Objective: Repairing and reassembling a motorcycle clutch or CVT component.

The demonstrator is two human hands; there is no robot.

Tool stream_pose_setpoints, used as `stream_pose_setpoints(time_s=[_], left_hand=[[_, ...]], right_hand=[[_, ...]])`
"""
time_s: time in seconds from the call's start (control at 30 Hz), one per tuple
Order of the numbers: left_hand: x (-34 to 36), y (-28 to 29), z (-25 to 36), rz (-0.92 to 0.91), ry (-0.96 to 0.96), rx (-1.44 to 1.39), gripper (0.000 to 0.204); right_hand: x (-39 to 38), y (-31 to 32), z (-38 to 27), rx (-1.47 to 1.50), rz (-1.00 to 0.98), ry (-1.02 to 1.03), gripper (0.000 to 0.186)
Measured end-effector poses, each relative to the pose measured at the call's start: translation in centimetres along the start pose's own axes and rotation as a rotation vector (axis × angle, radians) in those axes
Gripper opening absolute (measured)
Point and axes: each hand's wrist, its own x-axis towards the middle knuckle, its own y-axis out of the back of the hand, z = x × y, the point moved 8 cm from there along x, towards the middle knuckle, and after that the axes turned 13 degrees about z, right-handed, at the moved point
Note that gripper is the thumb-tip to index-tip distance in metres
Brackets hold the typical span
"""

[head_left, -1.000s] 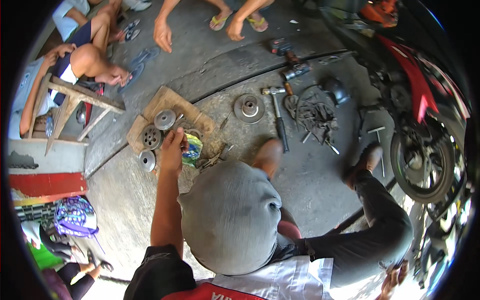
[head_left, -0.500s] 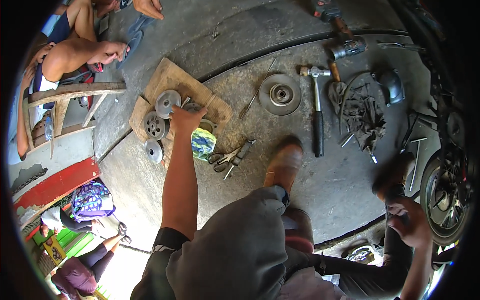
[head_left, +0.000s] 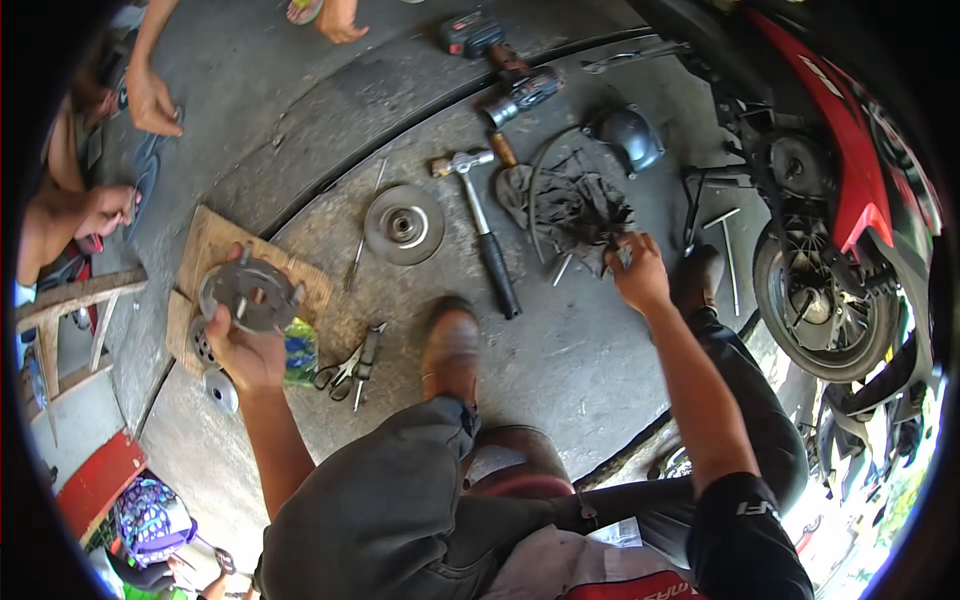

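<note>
My left hand [head_left: 245, 345] grips a round grey metal plate [head_left: 243, 292] with raised parts, above the cardboard [head_left: 222, 228] at left. My right hand [head_left: 637, 268] is at the lower edge of a crumpled dark rag [head_left: 548, 195], its fingers slightly bent and apart; whether they touch it is unclear. Between my hands lie a metal disc [head_left: 402, 243] with a raised hub, a thin rod [head_left: 354, 266] and a hammer [head_left: 492, 262]. A short silver tool [head_left: 561, 270] pokes from under the rag. Below the plate are scissors [head_left: 338, 372] and smaller metal discs [head_left: 221, 391].
A power tool [head_left: 520, 92] and dark cover [head_left: 627, 142] lie beyond the rag. A red-and-black motorbike [head_left: 848, 188] stands at right beside a T-handled wrench [head_left: 731, 265]. Other people's hands [head_left: 152, 105] and legs are at upper left, near a wooden stool [head_left: 80, 292].
My left hand has lifted a metal plate off the cardboard and drawn it nearer. My right hand has moved from low by my knee up to the rag. The view has shifted rightward.
</note>
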Motion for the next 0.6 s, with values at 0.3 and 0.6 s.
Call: stream_pose_setpoints(time_s=[0.3,0.6], left_hand=[[-3.1,-12.6,-9.9,-0.223,0.433,-0.154,0.086],[-2.0,-19.6,-13.2,-0.336,0.616,0.120,0.081]], right_hand=[[2.6,-2.9,2.7,-0.179,-0.028,-0.384,0.055],[24.6,21.0,0.3,-0.096,0.653,0.324,0.014]])
